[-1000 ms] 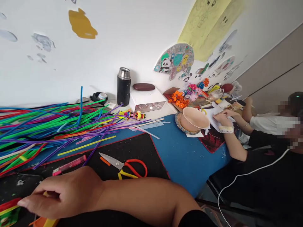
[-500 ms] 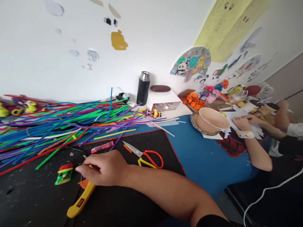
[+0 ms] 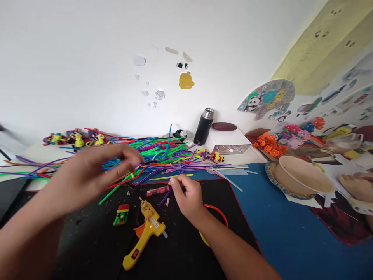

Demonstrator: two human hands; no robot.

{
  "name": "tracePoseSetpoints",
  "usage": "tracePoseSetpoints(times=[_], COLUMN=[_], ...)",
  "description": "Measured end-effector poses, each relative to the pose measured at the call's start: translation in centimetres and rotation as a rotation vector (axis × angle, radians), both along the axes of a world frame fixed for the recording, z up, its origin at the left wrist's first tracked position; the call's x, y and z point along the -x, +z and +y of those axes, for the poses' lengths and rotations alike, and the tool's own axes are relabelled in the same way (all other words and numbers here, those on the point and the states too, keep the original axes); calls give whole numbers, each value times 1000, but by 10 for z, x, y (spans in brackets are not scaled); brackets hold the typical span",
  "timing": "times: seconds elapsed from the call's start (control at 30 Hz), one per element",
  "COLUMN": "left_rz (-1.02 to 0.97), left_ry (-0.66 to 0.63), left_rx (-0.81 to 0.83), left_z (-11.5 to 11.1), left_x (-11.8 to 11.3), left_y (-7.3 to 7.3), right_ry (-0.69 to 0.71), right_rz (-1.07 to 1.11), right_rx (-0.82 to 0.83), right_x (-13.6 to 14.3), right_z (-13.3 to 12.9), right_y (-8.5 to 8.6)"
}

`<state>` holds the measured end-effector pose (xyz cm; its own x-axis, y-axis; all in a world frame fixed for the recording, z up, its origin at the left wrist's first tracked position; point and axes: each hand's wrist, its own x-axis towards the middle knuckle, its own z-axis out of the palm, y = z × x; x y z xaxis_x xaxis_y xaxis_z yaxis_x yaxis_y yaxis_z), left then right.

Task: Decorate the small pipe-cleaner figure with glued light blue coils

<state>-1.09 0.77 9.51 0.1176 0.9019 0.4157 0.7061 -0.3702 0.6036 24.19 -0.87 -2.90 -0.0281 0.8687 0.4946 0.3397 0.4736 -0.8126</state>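
My left hand (image 3: 87, 179), somewhat blurred, hangs over the heap of pipe cleaners (image 3: 175, 149), thumb and fingertips brought together. My right hand (image 3: 188, 196) is closed in a pinch above the black mat (image 3: 180, 249). Whatever either pinch holds is hidden or too small to make out. Between and below the hands a yellow hot glue gun (image 3: 147, 229) lies on the mat, its small light glowing. To its left sits a little green figure with a red and yellow top (image 3: 121, 214). A pink lighter (image 3: 157, 190) lies near my right fingertips. Red-and-yellow scissor handles (image 3: 218, 210) show partly behind my right forearm.
A black flask (image 3: 204, 128) and a white box (image 3: 229, 140) stand by the wall. Farther right are a beige bowl (image 3: 305, 175), orange flowers (image 3: 269, 144) and another person's hand (image 3: 357, 188). Several colourful figures (image 3: 77, 138) line the back left.
My right hand has come off the glue gun and moved right. My left hand has entered from the left. The head view has turned left, so things appear farther right.
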Motion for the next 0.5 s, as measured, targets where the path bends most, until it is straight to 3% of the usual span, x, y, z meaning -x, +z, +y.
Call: tracePoseSetpoints(times=[0.03, 0.07, 0.13, 0.2, 0.33, 0.4, 0.5], left_rz=[49, 78, 90, 131, 262, 365, 479], left_ry=[10, 100, 202, 121, -168, -302, -336], left_rx=[12, -2, 18, -4, -116, -96, -69], left_z=[19, 35, 57, 67, 71, 74, 79], left_x=[6, 11, 17, 17, -2, -11, -16], left_y=[3, 1, -12, -31, -65, -79, -95], right_ry=[-11, -18, -11, 9, 81, 128, 182], right_rz=[4, 7, 10, 5, -46, -94, -176], right_rx=[4, 8, 19, 25, -5, -34, -93], right_x=[-1, -2, -3, -2, 1, 3, 5], right_z=[1, 1, 0, -1, -7, -10, -14], right_y=[0, 1, 2, 2, 4, 5, 6])
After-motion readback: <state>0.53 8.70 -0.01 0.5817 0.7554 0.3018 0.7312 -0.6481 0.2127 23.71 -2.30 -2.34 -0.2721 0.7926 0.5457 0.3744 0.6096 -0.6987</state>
